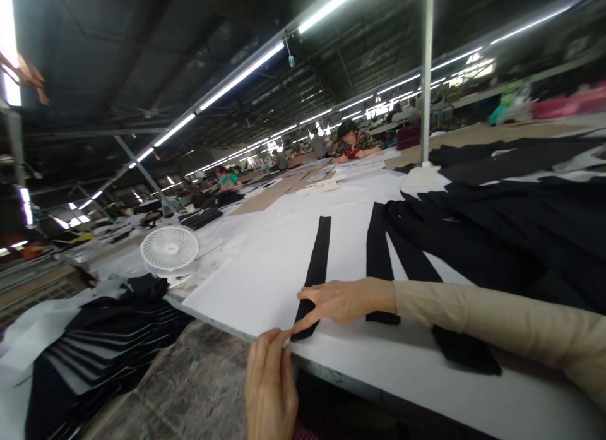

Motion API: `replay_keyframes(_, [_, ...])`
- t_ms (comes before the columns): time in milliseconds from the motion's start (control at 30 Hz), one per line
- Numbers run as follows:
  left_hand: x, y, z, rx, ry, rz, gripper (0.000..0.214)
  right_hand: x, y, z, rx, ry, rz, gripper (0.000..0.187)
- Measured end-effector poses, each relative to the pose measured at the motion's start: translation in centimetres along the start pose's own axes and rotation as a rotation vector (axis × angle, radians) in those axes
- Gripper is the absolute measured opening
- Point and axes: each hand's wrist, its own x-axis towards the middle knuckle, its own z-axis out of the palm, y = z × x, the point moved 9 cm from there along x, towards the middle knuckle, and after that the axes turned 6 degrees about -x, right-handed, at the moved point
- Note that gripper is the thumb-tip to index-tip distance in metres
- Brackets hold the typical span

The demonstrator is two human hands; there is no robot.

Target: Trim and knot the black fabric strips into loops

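Note:
On the white-covered table a narrow black fabric strip (pixel 320 250) lies lengthwise, its lower end close to the table's edge. My right hand (pixel 338 301) reaches in from the right and rests across that strip, fingers stretched out and the index finger pointing to its lower corner. Just off the edge, my left hand (pixel 269 383) has its fingers pressed together, the tips meeting my right index fingertip. A tiny whitish bit shows by its thumb; what it pinches is hidden. Right of the strip lie a second black strip (pixel 379 250) and a longer black piece (pixel 466 351), partly under my right forearm.
Black fabric (pixel 511 238) is heaped on the right, near a metal post (pixel 427 80). A white fan (pixel 169 249) stands at the table's left corner. Stacked black and white pieces (pixel 95 345) lie lower left. A person (pixel 357 143) leans over the table farther back.

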Motion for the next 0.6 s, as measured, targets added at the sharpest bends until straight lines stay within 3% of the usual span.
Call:
replay_keyframes(133, [0.7,0.6,1.7,-0.05,0.022,-0.076,0.053,0.2,0.1,-0.4,0.013,-0.042,-0.008,0.068])
replay_keyframes(267, [0.1,4.1,3.6,-0.021,-0.098,0.023,0.056,0.2,0.0,-2.1,0.186,-0.015,-0.015,0.036])
replay_keyframes(333, [0.4,5.4,4.7,-0.057,-0.205,-0.028,0.054,0.1,2.2,-2.9,0.255,0.049,0.11,0.034])
replay_keyframes(433, [1.8,7.7,6.4,-0.183,-0.325,-0.051,0.06,-0.1,7.6,-3.0,0.096,0.164,0.257,0.039])
replay_keyframes(533, [2.2,9.5,8.4,-0.295,-0.378,-0.081,0.064,-1.8,13.3,-1.0,-0.113,0.087,0.441,0.036])
replay_keyframes(600, [1.6,10.2,9.5,-0.31,-0.38,-0.11,0.07,-4.2,15.7,-0.6,-0.175,0.099,0.585,0.031])
